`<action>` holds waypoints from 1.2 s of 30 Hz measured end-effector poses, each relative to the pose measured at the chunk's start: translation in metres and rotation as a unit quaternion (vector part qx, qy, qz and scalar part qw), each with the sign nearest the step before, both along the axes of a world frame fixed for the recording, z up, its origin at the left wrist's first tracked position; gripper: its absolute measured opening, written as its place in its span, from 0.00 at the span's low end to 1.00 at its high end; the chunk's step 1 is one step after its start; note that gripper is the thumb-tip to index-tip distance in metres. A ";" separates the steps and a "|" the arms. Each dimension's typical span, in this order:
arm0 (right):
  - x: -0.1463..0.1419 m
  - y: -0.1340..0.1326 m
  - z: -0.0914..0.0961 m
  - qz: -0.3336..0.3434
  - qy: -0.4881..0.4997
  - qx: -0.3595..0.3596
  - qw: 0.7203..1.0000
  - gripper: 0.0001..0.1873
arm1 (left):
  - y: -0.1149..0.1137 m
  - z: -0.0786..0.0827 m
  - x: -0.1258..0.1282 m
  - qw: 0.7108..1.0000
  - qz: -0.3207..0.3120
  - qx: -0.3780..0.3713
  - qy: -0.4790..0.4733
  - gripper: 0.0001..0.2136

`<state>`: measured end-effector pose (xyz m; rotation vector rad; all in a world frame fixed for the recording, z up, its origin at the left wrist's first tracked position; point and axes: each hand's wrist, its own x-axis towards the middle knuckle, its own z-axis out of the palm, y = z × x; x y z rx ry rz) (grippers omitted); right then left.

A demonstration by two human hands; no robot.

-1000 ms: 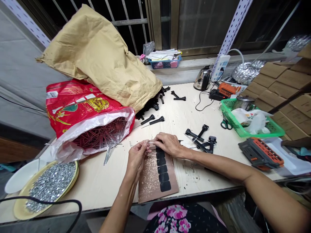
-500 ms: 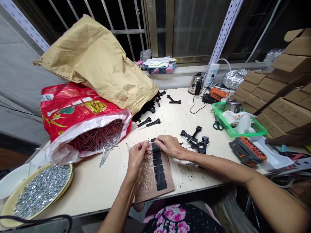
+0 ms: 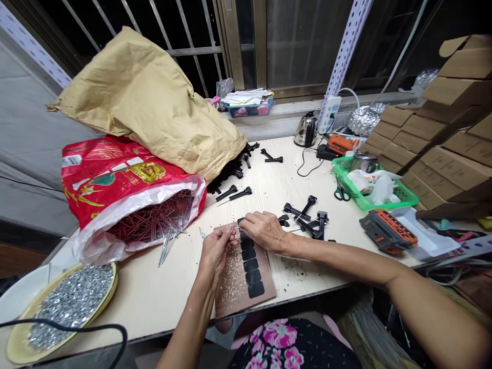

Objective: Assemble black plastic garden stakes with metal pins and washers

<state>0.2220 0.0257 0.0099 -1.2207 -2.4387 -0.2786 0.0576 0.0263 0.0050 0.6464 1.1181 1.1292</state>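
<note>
A brown rectangular board [image 3: 232, 292] lies flat on the tabletop [image 3: 169, 287], its near end at the tabletop's near edge, its length running toward the far edge. Pale flecks cover its left part; black rounded squares [image 3: 251, 265] line up down its right. A thin, pale metallic piece [image 3: 237, 227], mostly hidden, is held near the board's far end.

L hand [image 3: 215, 248] in pinch, R hand [image 3: 266, 230] just beside it, palm dwn, R forearm [image 3: 342, 262] slanted.
</note>
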 end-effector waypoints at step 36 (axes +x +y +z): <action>-0.002 0.012 -0.012 0.015 0.328 -0.307 0.894 0.12 | 0.011 -0.008 -0.001 0.988 -0.031 0.077 0.134 0.17</action>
